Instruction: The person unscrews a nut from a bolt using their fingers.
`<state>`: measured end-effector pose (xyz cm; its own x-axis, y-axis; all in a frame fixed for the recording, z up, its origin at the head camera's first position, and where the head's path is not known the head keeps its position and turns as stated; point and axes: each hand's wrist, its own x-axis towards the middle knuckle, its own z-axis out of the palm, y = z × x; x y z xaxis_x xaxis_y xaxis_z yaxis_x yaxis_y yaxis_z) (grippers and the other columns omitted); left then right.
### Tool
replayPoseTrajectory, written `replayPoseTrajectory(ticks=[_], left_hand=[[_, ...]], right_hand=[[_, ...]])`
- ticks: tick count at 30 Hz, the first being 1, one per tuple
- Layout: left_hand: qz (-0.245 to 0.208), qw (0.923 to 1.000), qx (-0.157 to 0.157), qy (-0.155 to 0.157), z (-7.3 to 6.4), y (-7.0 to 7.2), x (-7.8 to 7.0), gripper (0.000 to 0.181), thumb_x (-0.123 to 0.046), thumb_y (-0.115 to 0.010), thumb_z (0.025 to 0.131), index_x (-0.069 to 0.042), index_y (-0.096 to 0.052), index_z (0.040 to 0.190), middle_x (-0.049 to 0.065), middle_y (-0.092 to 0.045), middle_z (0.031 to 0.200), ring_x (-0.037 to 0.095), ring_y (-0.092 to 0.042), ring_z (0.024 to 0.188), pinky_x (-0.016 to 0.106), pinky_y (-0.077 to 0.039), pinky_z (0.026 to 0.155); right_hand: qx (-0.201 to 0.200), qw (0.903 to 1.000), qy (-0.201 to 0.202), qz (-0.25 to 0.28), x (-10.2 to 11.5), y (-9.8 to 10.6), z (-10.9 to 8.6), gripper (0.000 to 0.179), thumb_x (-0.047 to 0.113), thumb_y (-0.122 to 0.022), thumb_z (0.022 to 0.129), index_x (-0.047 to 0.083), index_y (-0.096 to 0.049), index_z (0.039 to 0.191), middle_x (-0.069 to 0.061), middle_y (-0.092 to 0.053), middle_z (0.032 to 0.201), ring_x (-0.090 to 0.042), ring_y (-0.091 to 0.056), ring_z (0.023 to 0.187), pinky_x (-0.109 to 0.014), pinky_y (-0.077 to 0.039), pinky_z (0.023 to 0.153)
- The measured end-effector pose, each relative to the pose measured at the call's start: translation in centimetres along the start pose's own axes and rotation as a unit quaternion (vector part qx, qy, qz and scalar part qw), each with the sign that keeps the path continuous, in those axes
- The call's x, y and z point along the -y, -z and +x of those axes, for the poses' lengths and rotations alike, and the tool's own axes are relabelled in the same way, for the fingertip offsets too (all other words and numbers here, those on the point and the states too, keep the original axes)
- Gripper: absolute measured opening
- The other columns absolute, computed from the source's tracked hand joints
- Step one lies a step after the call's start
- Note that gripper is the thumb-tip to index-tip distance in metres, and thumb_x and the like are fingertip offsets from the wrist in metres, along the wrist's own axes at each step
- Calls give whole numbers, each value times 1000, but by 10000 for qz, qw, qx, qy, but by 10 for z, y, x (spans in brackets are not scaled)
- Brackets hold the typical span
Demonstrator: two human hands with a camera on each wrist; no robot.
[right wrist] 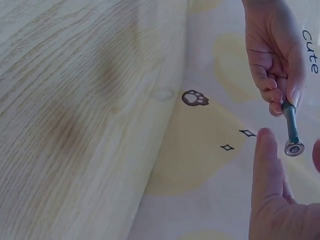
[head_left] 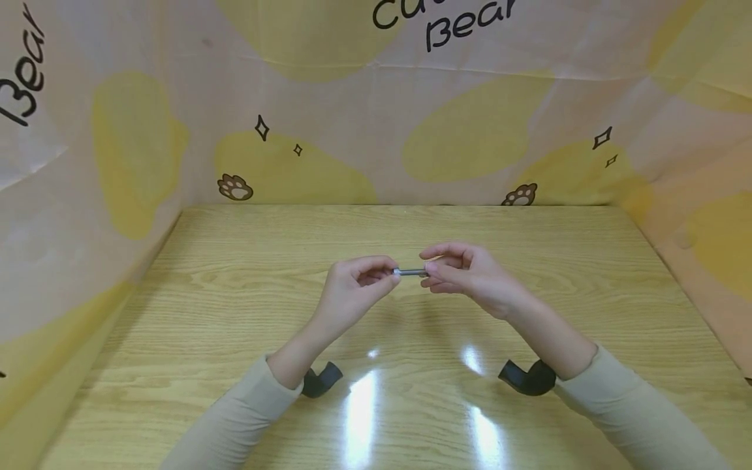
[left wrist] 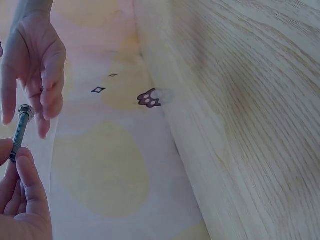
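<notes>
Between thumb and fingertips, my left hand pinches one end of a small metal bolt, held roughly level above the table. Threads show along the shank in the left wrist view. A washer and nut sit at the bolt's far end, facing my right hand. That hand is around this end with its thumb and fingers spread apart; both wrist views show a gap between them and the metal. The left fingertips cover the bolt's other end.
A wood-grain table lies below both hands. Patterned cloth walls it in at the back and sides. Dark curved pieces stick out at the left wrist and right wrist.
</notes>
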<state>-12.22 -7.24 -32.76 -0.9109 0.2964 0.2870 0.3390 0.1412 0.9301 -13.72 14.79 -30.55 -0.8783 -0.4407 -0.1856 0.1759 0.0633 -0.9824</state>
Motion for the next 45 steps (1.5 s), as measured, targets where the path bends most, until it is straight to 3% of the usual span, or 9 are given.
replayPoseTrajectory(ticks=[4,9,14,18,21,26,36,41,45], left_hand=[[0,10000,3,-17,0,0,0,12,-3,-66,84,2,-68,95,9,-67,85,15,-62,73,28,-55,68],[-2,10000,-4,50,0,0,-2,13,-4,-67,84,2,-69,95,9,-67,85,16,-62,74,28,-55,68],[23,10000,-28,68,1,1,-2,13,-4,-67,84,2,-69,96,9,-67,85,16,-61,74,28,-55,68],[15,10000,-18,63,1,2,-2,13,-4,-67,84,1,-69,96,8,-67,85,16,-62,73,28,-55,68],[5,10000,-25,55,1,1,-2,13,-5,-67,84,1,-69,95,8,-67,85,16,-62,73,28,-55,68],[-25,10000,-31,6,2,1,-3,12,-5,-67,84,1,-69,95,8,-67,85,16,-62,74,28,-55,68],[-35,10000,40,-8,1,2,-2,12,-4,-67,84,2,-69,95,9,-67,85,16,-61,73,28,-55,68],[-5,10000,15,28,0,2,-3,13,-5,-66,85,2,-69,96,8,-67,85,16,-61,74,27,-55,69],[-3,10000,19,22,1,2,-3,13,-4,-66,84,2,-69,96,9,-67,86,16,-62,74,28,-55,68]], right_hand=[[-42,9998,-202,71,1,-2,1,23,9,-56,93,-9,-55,107,-8,-66,84,-16,-66,75,-32,-56,75],[-49,9999,15,143,2,-1,2,13,-2,-59,88,-6,-59,100,-6,-67,83,-15,-66,78,-30,-55,77],[-76,9999,138,6,4,-1,0,24,-6,-63,83,-4,-57,106,-4,-66,91,-15,-65,83,-30,-53,83],[-108,9999,24,81,7,-1,0,27,4,-60,89,-5,-53,113,-6,-64,97,-18,-66,85,-31,-54,81],[-77,9993,-161,332,7,-2,1,19,9,-56,93,-4,-57,107,-7,-66,89,-18,-67,77,-30,-56,75],[-32,9990,-158,421,7,-2,2,7,0,-57,89,2,-63,93,-6,-67,80,-14,-66,73,-28,-56,73],[-174,9997,196,-29,6,0,-1,19,-6,-67,79,4,-64,96,-4,-66,91,-14,-65,81,-30,-53,82],[-85,10000,34,30,6,-1,-1,31,1,-63,86,-6,-54,115,-8,-65,97,-19,-66,84,-33,-54,80],[-81,9995,-75,281,6,-1,0,18,3,-58,90,-7,-57,105,-7,-66,84,-16,-66,77,-30,-55,76]])
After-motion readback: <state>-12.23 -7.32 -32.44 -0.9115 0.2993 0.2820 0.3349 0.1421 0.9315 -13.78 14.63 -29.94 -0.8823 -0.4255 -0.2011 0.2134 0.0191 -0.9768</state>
